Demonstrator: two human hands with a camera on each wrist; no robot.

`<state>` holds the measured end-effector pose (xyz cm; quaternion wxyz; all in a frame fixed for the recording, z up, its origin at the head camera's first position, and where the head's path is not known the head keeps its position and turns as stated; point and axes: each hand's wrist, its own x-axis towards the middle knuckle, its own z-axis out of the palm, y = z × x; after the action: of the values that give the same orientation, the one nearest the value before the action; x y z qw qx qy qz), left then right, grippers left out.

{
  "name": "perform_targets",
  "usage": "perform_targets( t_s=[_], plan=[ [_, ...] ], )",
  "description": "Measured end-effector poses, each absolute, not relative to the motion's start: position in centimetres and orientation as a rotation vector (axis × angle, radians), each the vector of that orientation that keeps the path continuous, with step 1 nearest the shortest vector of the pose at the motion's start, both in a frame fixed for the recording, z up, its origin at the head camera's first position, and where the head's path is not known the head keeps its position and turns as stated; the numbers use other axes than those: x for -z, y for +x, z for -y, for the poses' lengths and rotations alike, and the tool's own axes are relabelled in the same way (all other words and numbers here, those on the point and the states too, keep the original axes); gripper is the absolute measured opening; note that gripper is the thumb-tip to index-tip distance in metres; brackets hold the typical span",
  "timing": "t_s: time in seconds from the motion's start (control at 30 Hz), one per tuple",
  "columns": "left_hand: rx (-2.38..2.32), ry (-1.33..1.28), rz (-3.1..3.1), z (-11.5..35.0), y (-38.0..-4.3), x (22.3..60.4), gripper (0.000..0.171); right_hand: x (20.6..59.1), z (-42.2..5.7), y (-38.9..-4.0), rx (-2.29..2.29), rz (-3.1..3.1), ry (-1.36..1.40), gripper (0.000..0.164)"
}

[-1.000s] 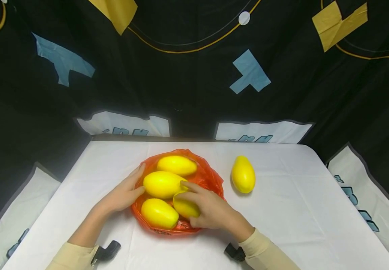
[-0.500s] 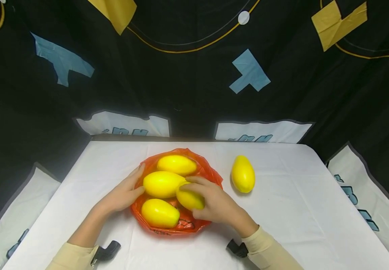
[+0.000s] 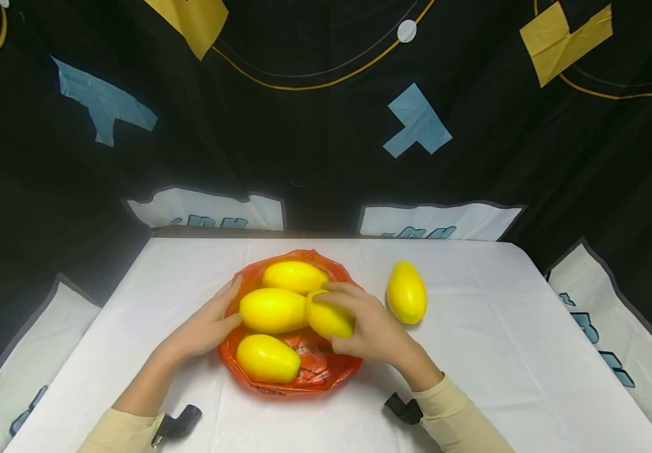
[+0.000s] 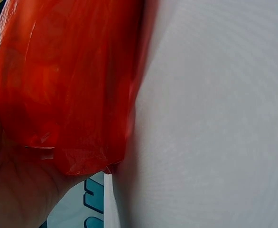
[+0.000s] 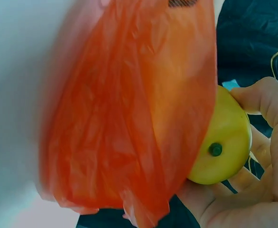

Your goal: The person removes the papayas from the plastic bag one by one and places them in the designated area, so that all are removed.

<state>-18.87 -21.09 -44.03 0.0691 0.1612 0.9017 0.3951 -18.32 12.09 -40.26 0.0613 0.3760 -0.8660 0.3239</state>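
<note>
An orange-red plastic bag (image 3: 315, 362) lies with its mouth wide, holding several yellow, mango-like fruits. My right hand (image 3: 379, 324) grips one yellow mango (image 3: 330, 316) at the right side of the bag; a green stem nub shows on it in the right wrist view. Beside it in the bag lie three others: a middle mango (image 3: 271, 310), a far mango (image 3: 295, 277) and a near mango (image 3: 268, 358). Along the bag's left side rests my left hand (image 3: 207, 324), fingers extended and thumb apart at the rim. Its far fingers are hidden by the bag in the left wrist view.
One more yellow mango (image 3: 407, 293) lies on the white table (image 3: 490, 352), right of the bag. A black cloth (image 3: 314, 145) with coloured tape pieces hangs behind the table's far edge.
My right hand has moved right and away from me with its mango, shifting it from the near right of the bag toward the right rim. My left hand has stayed in place.
</note>
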Motion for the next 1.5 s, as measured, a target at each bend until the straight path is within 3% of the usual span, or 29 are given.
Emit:
perform_targets(
  t_s=[1.5],
  plan=[
    [-1.169,0.476,-2.729,21.0,-19.1,44.4,0.072,36.8,-19.2,-20.1,-1.033,2.473,0.715,0.06]
  ],
)
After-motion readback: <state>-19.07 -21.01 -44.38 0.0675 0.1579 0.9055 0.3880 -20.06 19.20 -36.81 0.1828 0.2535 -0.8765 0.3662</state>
